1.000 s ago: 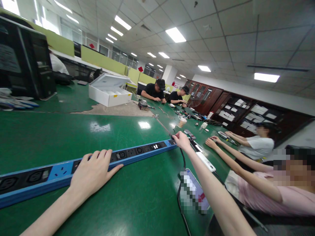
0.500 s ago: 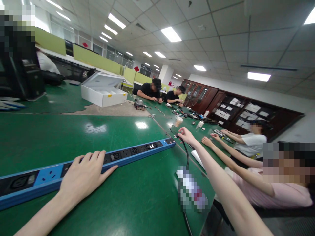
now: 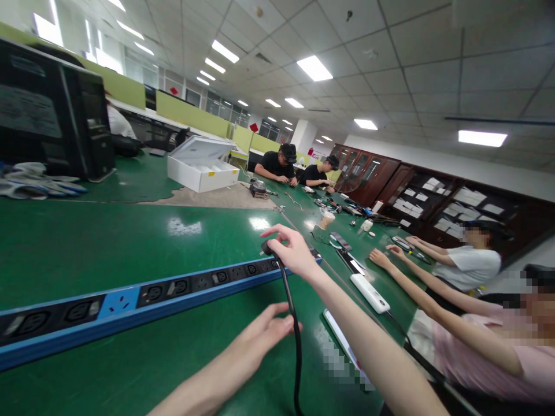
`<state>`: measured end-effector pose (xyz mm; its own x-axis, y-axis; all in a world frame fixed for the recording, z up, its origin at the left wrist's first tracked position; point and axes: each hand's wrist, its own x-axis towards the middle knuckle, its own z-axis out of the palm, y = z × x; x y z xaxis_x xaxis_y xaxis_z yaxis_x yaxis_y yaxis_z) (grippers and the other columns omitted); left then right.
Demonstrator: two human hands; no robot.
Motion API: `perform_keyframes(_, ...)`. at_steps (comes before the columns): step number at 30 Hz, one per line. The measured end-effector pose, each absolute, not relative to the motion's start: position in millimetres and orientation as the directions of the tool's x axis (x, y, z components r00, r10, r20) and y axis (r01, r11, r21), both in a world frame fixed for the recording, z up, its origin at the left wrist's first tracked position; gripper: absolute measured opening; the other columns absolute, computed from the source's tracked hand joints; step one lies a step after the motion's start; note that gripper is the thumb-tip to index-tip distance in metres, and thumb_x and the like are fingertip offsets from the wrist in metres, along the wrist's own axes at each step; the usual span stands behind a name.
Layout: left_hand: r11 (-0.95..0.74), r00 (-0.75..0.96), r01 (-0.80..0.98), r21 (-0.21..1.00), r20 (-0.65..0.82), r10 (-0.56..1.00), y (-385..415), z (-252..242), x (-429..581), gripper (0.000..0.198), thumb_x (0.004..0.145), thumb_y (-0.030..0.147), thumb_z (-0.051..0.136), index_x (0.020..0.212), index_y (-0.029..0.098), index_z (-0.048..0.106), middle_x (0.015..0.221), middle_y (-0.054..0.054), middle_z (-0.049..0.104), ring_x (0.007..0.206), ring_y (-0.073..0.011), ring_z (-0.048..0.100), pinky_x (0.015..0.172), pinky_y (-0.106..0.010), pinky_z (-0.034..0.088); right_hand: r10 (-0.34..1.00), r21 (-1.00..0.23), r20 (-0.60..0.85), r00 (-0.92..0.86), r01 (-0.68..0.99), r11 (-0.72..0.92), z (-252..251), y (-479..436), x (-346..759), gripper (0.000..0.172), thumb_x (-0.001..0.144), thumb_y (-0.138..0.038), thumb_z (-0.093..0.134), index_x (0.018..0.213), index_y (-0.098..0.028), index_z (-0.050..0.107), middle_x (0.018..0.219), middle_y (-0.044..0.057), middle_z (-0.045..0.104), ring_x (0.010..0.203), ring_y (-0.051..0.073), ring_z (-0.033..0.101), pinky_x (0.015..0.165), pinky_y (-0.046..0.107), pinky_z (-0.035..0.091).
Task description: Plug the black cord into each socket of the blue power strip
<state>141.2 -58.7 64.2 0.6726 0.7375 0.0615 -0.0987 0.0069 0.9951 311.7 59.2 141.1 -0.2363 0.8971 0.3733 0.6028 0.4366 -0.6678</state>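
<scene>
A long blue and black power strip (image 3: 202, 283) lies across the green table, its row of sockets facing up. My right hand (image 3: 292, 251) is closed on a black plug (image 3: 267, 248) with metal prongs, just above the far part of the strip. From the plug a black cable (image 3: 296, 346) hangs down toward the bottom of the view. My left hand (image 3: 271, 329) is open beside the cable, below the right hand, with fingers stretched out. Its fingertips pass close to the cable; whether they touch it I cannot tell.
A phone (image 3: 344, 341) and a white power strip (image 3: 370, 293) lie on the right. A white box (image 3: 203, 176), a computer tower (image 3: 47, 110) and gloves (image 3: 39, 182) stand or lie at the back left. Co-workers sit along the right and far side, near a cup (image 3: 327, 218).
My left hand has let go of the blue power strip and moved right, beside the cable. My right hand has brought the plug left, over the strip. The view has turned slightly.
</scene>
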Motion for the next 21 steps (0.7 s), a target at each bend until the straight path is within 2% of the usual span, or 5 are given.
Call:
perform_keyframes(4, 0.283, 0.764, -0.305, 0.909, 0.056, 0.643, -83, 81, 150, 0.050, 0.094, 0.066, 0.045, 0.085, 0.019, 0.058, 0.065, 0.003, 0.054, 0.061, -0.0123, 0.056, 0.071, -0.032, 0.055, 0.919, -0.793, 0.255, -0.300, 0.478, 0.376, 140, 54, 298, 0.031, 0.094, -0.040, 0.057, 0.112, -0.025, 0.076, 0.089, 0.001, 0.070, 0.059, 0.011, 0.056, 0.052, 0.022, 0.043)
perform_keyframes(7, 0.386, 0.740, -0.349, 0.854, -0.002, 0.673, -72, 91, 139, 0.049, 0.089, 0.071, 0.050, 0.081, 0.022, 0.047, 0.057, 0.011, 0.027, 0.041, -0.0050, 0.022, 0.037, -0.018, 0.030, 0.944, -0.872, 0.208, -0.254, 0.390, 0.297, 140, 57, 321, 0.036, 0.093, -0.048, 0.060, 0.115, -0.024, 0.075, 0.080, 0.000, 0.067, 0.048, 0.007, 0.046, 0.043, 0.021, 0.035)
perform_keyframes(12, 0.277, 0.588, -0.402, 0.873, 0.015, 0.809, -36, 115, 104, 0.044, 0.091, 0.064, 0.054, 0.086, 0.020, 0.053, 0.055, 0.013, 0.019, 0.040, -0.0030, 0.010, 0.036, -0.016, 0.010, 0.927, -0.885, 0.179, -0.329, 0.357, 0.298, 144, 52, 364, 0.043, 0.090, -0.053, 0.065, 0.120, -0.023, 0.067, 0.072, -0.002, 0.060, 0.055, 0.011, 0.056, 0.050, 0.022, 0.043)
perform_keyframes(17, 0.151, 0.389, -0.462, 0.874, 0.046, 0.920, -20, 131, 78, 0.039, 0.090, 0.054, 0.061, 0.097, 0.015, 0.063, 0.055, 0.012, 0.026, 0.041, -0.0029, 0.012, 0.037, -0.017, 0.012, 0.839, -0.443, 0.289, -0.462, 0.712, 0.544, 168, 32, 372, 0.030, 0.093, -0.048, 0.064, 0.114, -0.027, 0.068, 0.093, 0.003, 0.066, 0.080, 0.017, 0.064, 0.072, 0.029, 0.052)
perform_keyframes(21, 0.185, 0.467, -0.452, 0.872, 0.055, 0.882, -43, 124, 94, 0.031, 0.088, 0.043, 0.064, 0.101, 0.015, 0.069, 0.061, 0.005, 0.049, 0.050, -0.0057, 0.040, 0.053, -0.020, 0.040, 0.777, -0.052, 0.483, -0.403, 0.873, 0.484, 208, 32, 375, 0.023, 0.098, -0.042, 0.059, 0.115, -0.029, 0.067, 0.118, 0.006, 0.064, 0.101, 0.022, 0.064, 0.083, 0.031, 0.051)
